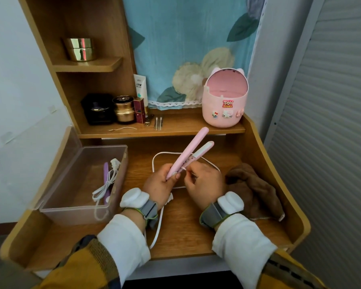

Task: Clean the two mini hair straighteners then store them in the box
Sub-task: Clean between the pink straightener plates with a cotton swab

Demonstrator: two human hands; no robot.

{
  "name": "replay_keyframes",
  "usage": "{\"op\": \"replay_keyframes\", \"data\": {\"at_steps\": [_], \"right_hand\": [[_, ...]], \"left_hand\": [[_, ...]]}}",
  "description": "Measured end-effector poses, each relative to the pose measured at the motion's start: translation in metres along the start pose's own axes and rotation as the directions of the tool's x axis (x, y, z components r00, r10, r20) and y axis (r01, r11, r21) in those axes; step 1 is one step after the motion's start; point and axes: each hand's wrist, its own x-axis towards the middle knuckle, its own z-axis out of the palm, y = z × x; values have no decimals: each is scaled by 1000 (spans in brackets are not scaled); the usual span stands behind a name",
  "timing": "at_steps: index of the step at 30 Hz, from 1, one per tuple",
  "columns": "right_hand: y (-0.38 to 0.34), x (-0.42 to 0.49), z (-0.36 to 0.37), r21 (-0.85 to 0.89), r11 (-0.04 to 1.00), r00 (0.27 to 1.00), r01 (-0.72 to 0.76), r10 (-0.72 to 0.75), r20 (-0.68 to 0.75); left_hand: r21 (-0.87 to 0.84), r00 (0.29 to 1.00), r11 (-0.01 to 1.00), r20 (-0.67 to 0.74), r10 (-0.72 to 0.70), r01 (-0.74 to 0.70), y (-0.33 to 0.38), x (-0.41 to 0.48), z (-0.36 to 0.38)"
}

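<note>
My left hand [161, 184] grips the handle end of a pink mini hair straightener [193, 150], which points up and to the right with its two arms spread apart. My right hand [204, 185] pinches a thin cotton swab [184, 169] whose tip sits at the hinge between the arms. The straightener's white cord [157, 228] loops behind my hands and trails to the desk's front edge. A purple mini straightener [106, 180] with its bundled white cord lies inside the clear plastic box [79, 213] at the left. A brown cloth [256, 190] lies crumpled to the right of my right hand.
A pink lidded bin [225, 101] stands on the raised shelf at the right. Cosmetic jars [123, 109], a tube and small tools sit along that shelf's left part. A gold jar [79, 49] is on the upper shelf. The desk has raised side walls.
</note>
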Motion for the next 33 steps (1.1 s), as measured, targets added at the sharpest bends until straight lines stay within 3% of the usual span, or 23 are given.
{"op": "replay_keyframes", "data": {"at_steps": [7, 13, 27, 33], "right_hand": [[-3, 3, -1, 35, 998, 998, -50, 48, 41], [0, 1, -3, 143, 987, 997, -76, 78, -6], [-4, -1, 0, 57, 998, 1000, -8, 7, 22], [-1, 4, -3, 211, 973, 995, -88, 76, 65]], "left_hand": [[-11, 998, 999, 54, 33, -32, 2, -2, 0], [-22, 999, 1000, 36, 20, -20, 1, -2, 0], [-37, 999, 999, 51, -17, 19, 2, -3, -1], [-1, 998, 1000, 55, 7, -7, 3, -5, -1]]}}
